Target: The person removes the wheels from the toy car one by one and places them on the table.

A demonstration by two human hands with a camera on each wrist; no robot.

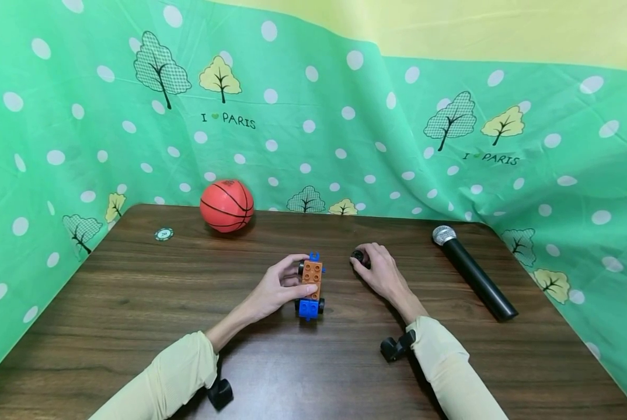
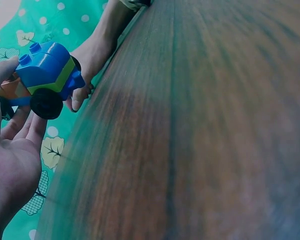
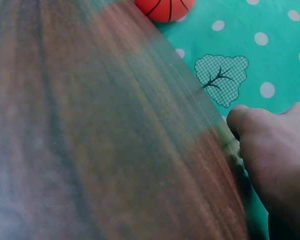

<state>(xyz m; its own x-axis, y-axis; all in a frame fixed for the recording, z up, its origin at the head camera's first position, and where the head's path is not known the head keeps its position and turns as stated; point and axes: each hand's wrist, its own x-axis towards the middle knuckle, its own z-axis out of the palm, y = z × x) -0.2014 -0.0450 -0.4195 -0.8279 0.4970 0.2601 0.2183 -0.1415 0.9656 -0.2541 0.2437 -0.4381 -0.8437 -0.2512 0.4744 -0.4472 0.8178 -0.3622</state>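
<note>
A toy car [image 1: 310, 286] of orange and blue building blocks is held in my left hand [image 1: 277, 291], thumb across its top and fingers along its left side. In the left wrist view the car's blue block [image 2: 47, 65] shows a lime-green stripe and a black wheel [image 2: 46, 103]. A bare blue stub [image 1: 323, 270] sticks out at the car's far right side. To the right of the car, my right hand [image 1: 382, 271] pinches a small round black wheel [image 1: 358, 255] at the tabletop. The right wrist view shows the back of that hand [image 3: 280, 145], with the wheel hidden.
A red basketball [image 1: 226, 205] sits at the back edge of the wooden table [image 1: 135, 291], with a poker chip [image 1: 163, 234] to its left. A black microphone [image 1: 476, 274] lies at the right. Behind the table hangs a green dotted cloth [image 1: 292, 116].
</note>
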